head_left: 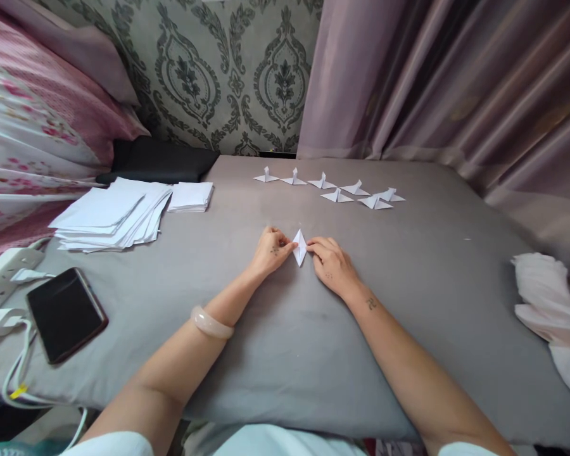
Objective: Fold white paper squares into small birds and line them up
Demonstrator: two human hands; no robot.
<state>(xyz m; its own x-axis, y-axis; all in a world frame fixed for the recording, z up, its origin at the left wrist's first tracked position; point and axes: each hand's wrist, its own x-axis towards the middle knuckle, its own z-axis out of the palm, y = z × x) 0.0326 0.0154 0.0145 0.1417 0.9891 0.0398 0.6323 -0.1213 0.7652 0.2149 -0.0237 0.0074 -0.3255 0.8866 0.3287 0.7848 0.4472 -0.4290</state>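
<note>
A small white folded paper point(299, 251), diamond-shaped with a crease down its middle, is between my hands on the grey cloth. My left hand point(272, 249) pinches its left edge, thumb tip lying on the paper. From the other side, the curled fingers of my right hand point(332, 263) hold the right edge, the thumb mostly hidden. Beyond them, several folded paper cranes point(323, 182) stand with wings spread in two loose rows.
At left lie a stack of large white paper sheets point(109, 215) and a smaller stack of paper squares point(190, 197). Nearer are a dark phone point(67, 315) and a white power strip point(9, 275) with cables. White cloth point(544, 297) is bunched at the right edge.
</note>
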